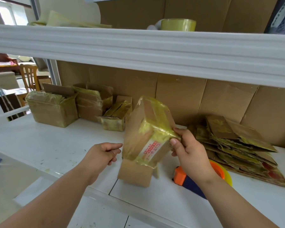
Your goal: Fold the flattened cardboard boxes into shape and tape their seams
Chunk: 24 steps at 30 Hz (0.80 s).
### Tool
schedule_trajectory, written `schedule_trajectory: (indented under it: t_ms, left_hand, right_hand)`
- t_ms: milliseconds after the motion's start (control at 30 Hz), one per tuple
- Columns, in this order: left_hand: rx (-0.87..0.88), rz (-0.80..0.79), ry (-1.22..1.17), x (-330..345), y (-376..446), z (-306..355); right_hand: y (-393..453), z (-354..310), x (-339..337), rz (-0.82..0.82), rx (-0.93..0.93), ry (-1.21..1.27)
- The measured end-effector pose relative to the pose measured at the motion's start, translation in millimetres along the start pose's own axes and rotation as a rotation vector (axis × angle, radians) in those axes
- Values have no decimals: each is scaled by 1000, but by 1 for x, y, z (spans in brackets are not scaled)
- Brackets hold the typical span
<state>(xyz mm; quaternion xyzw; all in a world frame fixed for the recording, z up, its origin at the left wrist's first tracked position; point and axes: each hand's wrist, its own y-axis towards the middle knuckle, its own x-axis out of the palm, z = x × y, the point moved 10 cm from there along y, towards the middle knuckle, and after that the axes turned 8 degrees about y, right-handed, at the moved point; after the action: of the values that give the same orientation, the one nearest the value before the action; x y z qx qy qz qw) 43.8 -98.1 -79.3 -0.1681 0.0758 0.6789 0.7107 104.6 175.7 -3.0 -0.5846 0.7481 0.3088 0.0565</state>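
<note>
Bare forearms (no sleeves), unadorned hands

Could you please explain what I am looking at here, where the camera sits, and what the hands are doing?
There is no machine: a camera worn on a person's head looks down at their two bare hands. The right hand pinches the taped edge of a small cardboard box; the left hand hovers just beside the box, holding nothing. On the white shelf lie a stack of flattened boxes, an orange tape dispenser, and three folded, taped boxes at the back.
</note>
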Motion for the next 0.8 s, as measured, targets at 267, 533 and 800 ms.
schedule_trajectory:
  t_ms: [267, 533, 800]
  left_hand:
    - [-78, 54, -96, -11, 0, -9]
    - [-182, 103, -95, -18, 7, -21]
    - [-337, -257, -385, 29, 2, -11]
  right_hand:
    - [0, 23, 3, 92, 237, 431]
    - [0, 47, 24, 147, 445, 923]
    - [-26, 72, 71, 163, 827, 1241]
